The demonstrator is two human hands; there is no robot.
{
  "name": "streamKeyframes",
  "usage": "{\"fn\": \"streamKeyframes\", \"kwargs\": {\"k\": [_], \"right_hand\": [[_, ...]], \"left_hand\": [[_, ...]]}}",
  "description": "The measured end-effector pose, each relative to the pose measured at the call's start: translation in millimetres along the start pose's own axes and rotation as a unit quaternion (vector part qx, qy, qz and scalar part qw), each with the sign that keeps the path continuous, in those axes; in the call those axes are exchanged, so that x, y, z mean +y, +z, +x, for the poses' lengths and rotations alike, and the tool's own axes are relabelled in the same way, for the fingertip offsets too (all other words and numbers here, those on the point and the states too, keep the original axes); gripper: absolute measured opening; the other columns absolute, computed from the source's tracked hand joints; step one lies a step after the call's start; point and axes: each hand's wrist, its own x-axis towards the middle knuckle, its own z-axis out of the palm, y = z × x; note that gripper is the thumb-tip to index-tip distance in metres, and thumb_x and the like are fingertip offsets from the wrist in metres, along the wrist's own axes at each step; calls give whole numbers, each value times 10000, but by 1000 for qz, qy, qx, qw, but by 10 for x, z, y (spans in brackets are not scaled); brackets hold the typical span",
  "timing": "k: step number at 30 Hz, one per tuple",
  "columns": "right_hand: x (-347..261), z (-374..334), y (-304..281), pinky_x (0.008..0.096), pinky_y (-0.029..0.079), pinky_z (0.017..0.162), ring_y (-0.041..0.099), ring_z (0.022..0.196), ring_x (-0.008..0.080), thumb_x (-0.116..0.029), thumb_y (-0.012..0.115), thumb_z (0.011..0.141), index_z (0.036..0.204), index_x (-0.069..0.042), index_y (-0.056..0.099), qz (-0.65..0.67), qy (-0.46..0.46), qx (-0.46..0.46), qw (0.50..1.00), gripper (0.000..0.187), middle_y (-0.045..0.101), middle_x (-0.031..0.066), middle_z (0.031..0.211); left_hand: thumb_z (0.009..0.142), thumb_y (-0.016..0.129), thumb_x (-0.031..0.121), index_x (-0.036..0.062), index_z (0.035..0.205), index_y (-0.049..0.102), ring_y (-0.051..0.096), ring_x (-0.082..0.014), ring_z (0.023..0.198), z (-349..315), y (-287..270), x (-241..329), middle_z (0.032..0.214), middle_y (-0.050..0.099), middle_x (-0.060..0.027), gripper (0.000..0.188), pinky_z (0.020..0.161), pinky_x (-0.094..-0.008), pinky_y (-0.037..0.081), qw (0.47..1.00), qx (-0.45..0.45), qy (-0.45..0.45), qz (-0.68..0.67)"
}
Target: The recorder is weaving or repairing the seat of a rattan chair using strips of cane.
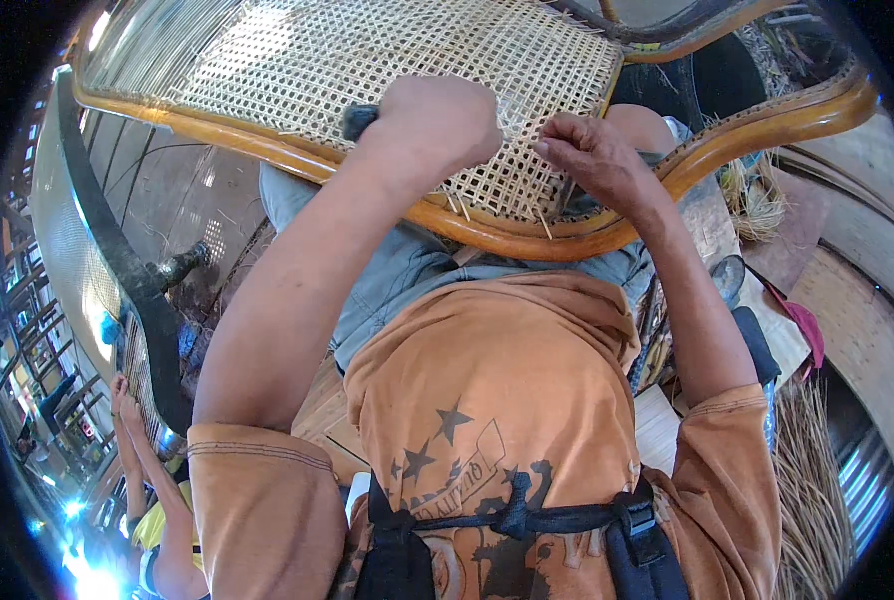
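Observation:
A curved wooden chair frame (567, 238) with a woven cane panel (367, 65) lies across my lap. Over the panel, my left hand (437, 120) is closed in a fist round a dark, rounded-ended object (360, 122); only that end shows, so its kind is hidden. To the right, my right hand (597, 155) is closed in a pinch above the panel's near right corner. What its fingertips hold, if anything, is too fine to make out. Short cane ends (459, 208) stick out along the near edge of the weave.
Another dark-framed woven piece (117, 250) stands at the left, with a second person's hands (127, 405) at its lower end. Bundled cane strands (807, 480) lie at the lower right, and loose fibres (752, 205) lie beyond the frame's right arm.

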Motion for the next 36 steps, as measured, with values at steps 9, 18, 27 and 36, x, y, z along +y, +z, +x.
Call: {"fn": "streamKeyframes", "kwargs": {"k": [9, 18, 27, 36], "right_hand": [[81, 33, 57, 338, 430, 563, 522, 549, 168, -252, 565, 791, 801, 23, 600, -186, 65, 43, 979, 278, 566, 116, 599], [200, 150, -9, 418, 477, 647, 609, 697, 367, -251, 562, 743, 796, 0, 626, -201, 39, -14, 979, 264, 595, 233, 754], [110, 118, 45, 428, 485, 715, 613, 826, 365, -247, 531, 791, 810, -35, 640, -249, 45, 18, 967, 239, 627, 207, 839], [194, 54, 135, 438, 473, 696, 580, 840, 353, -173, 501, 847, 925, -62, 565, -321, -125, 87, 935, 150, 575, 151, 878]], "left_hand": [[762, 556, 145, 66, 925, 682, 649, -261, 867, 264, -26, 366, 947, 665, -121, 221, 723, -394, 505, 989, -105, 56, 87], [764, 543, 121, 111, 969, 684, 641, -262, 893, 334, -117, 439, 957, 667, -90, 249, 750, -395, 498, 976, -169, 97, 100], [766, 530, 121, 39, 863, 674, 653, -295, 829, 91, 269, 258, 907, 666, -134, 192, 686, -392, 521, 985, -36, 145, 83], [744, 564, 202, 62, 953, 673, 639, -268, 903, 275, 48, 240, 967, 658, -137, 275, 747, -401, 508, 993, -111, 46, 19]]}}
